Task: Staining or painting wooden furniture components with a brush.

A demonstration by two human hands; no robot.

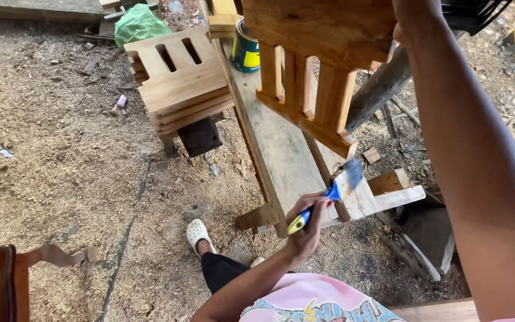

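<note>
Head view looks down on a sawdust floor (61, 155) and a long plank desk (275, 137) running away from the person. At the top, the right hand (402, 30) holds a slatted wooden panel (314, 65) up in the air above the desk; most of that hand is hidden behind the panel's top edge, so I cannot tell how its fingers sit, only that the panel hangs from that grip with its lower corner tilted toward the brush. A stack of like panels (180, 80) rests on a stool to the left, well apart from the desk. A paint can (245, 48) stands on the desk just behind the raised panel.

Lower down, the left hand (305, 229) has its fingers wrapped tight around the yellow handle of a blue brush (335, 189), bristles pointing up at the panel's lower corner, near it but blurred.

Risks, as I judge them: the panel is held by one end only, so it could swing or slip from the grip and strike the desk edge or the brush hand. A loaded brush held bristles-up could drip finish down the handle onto the fingers. Sawdust lies everywhere, so a wet face that brushes the desk or floor would pick up grit. The can sits near the desk edge, and the swinging panel could knock it over.
</note>
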